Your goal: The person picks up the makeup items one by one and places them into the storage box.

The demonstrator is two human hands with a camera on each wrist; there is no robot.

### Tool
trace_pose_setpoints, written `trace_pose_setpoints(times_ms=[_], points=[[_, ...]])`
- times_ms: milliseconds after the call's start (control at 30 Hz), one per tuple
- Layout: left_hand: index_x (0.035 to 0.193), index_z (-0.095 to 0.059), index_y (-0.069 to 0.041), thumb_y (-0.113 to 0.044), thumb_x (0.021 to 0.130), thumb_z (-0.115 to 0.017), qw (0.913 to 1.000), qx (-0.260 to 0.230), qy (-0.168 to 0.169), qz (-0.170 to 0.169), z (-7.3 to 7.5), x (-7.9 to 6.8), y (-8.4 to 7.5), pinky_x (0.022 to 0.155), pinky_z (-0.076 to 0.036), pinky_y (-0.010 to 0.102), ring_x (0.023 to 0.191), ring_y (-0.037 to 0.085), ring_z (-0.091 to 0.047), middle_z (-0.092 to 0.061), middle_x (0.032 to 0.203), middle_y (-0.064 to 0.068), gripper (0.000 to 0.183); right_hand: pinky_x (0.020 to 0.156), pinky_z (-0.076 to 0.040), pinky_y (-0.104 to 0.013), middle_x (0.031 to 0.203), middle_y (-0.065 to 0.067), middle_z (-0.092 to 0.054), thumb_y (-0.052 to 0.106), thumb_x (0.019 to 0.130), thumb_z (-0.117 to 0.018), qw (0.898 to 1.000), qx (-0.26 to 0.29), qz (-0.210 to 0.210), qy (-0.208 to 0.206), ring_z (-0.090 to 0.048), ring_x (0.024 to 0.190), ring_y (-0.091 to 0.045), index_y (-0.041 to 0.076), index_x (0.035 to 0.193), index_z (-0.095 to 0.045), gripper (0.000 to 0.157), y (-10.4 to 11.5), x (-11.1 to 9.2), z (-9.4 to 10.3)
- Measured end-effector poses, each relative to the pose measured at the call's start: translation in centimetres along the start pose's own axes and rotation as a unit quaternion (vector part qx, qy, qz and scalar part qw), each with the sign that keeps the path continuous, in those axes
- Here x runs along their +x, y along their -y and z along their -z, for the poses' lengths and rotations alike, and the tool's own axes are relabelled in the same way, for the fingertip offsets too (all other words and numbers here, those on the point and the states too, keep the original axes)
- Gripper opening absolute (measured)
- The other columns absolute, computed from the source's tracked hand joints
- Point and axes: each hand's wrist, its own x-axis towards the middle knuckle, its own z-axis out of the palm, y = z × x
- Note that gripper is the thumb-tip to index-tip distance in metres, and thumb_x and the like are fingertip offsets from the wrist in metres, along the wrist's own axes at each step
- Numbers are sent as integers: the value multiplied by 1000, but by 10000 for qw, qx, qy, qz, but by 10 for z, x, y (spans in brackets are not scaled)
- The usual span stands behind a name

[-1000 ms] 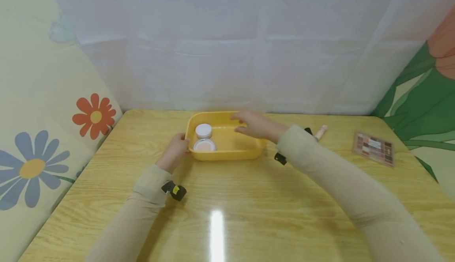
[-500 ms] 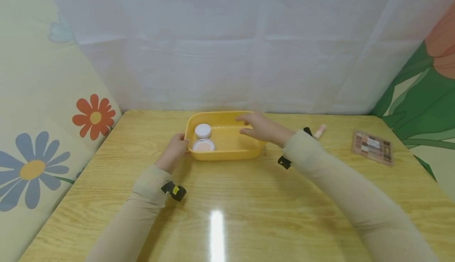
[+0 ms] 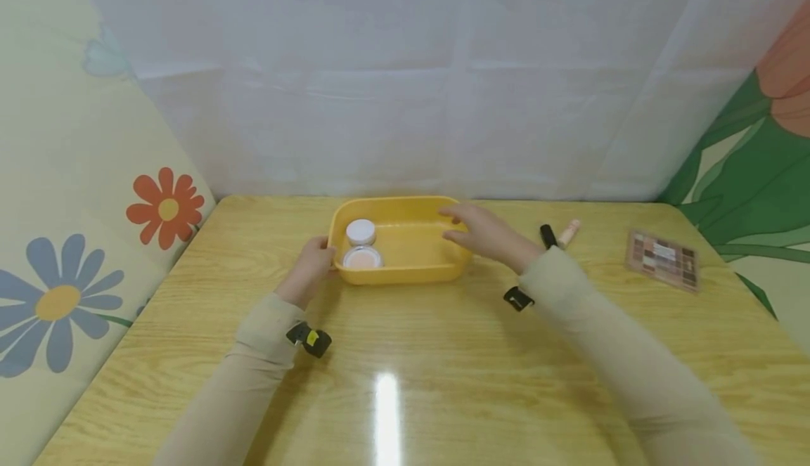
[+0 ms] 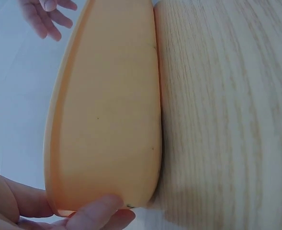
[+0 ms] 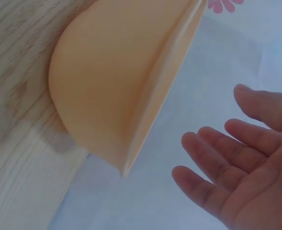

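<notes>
A yellow plastic bin (image 3: 405,275) stands near the back of the wooden table. Its left end is gripped by my left hand (image 3: 313,262); the left wrist view has the thumb and fingers (image 4: 95,213) around the rim. Inside, at the left, a white-lidded round jar (image 3: 361,231) sits behind a round compact (image 3: 363,257) with a pale pink face. Over the bin's right end hovers my right hand (image 3: 486,233), holding nothing. In the right wrist view its fingers (image 5: 212,158) are spread, apart from the bin's wall (image 5: 102,81).
Right of the bin lie a black stick-shaped item (image 3: 548,236) and a slim pink tube (image 3: 570,232). Farther right is an eyeshadow palette (image 3: 663,260). A white cloth (image 3: 354,100) hangs behind the table's back edge, with flower-patterned panels at both sides.
My right hand has moved right, from above the middle of the bin to its right end. The left hand and the two round containers have stayed in place.
</notes>
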Motion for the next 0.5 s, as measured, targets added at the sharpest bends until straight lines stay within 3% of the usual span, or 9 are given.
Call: trace_pose_setpoints(times_ms=[500], points=[[146,-20,16,-1,102,-25,10000,21,38,-30,-1,0,-1,106,-39,46,128,38,-39,-33,145,30,47,98,-44,-54,135,-29,-50,7,96,-60,9978,337,-330,-469,-53,115,-43,-12,135,-47,45,-18,-22,1]])
